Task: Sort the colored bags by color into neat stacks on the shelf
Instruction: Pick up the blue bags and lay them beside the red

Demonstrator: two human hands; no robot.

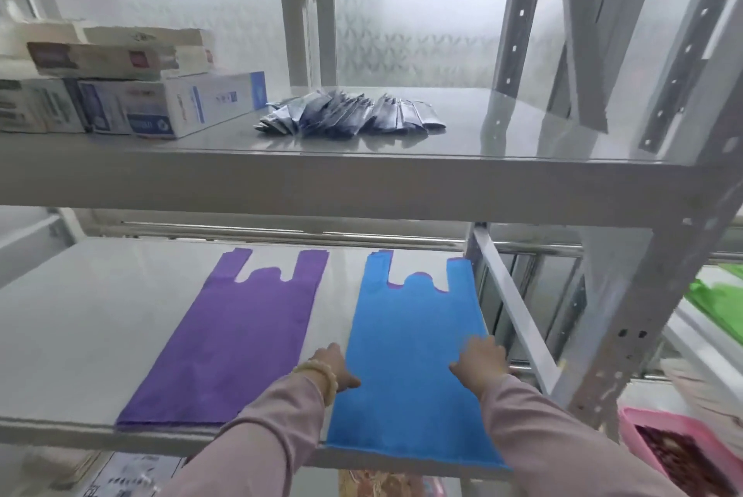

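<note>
The blue bag (414,335) — thin, matte, vest-shaped with two handles — lies flat on the smooth grey lower shelf (80,335), beside a purple bag (225,335). The right grip (480,366) presses it, fingers flat. The left grip (333,370) touches its left edge — open or closed, I cannot tell.

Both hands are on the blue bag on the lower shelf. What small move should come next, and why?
Probably slide the blue bag a little back with both hands. The left hand and the right hand rest at its two sides, and its bottom edge seems to hang over the front of the lower shelf, while the purple bag beside it ends on the shelf.
</note>
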